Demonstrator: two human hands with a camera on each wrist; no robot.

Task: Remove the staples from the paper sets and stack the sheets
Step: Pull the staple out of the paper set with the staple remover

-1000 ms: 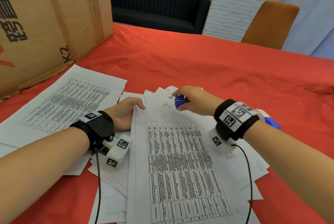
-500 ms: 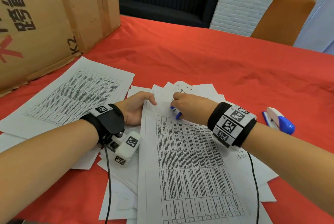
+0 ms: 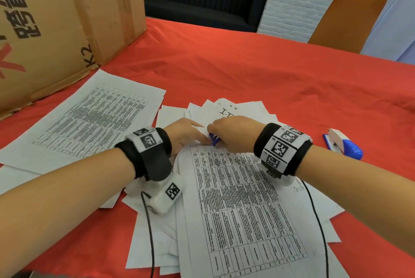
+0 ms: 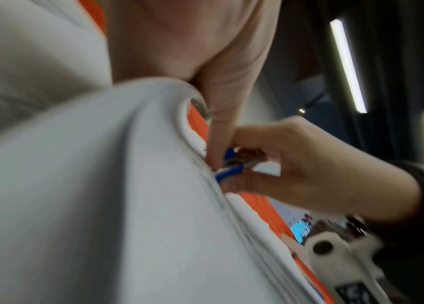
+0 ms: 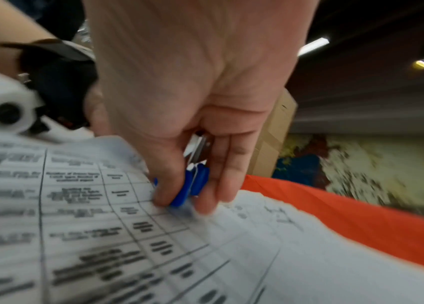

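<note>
While my printed paper set [image 3: 242,205] lies nearest me on the loose pile, my left hand [image 3: 186,134] presses its top corner with straight fingers, and my right hand [image 3: 233,134] pinches the blue staple remover [image 3: 214,139] against that corner. I judge I'm mid-extraction; next calls for a steady lift. Farther left waits the stacked sheets [image 3: 89,120]; a stapler [image 3: 343,144] sits right.
</note>
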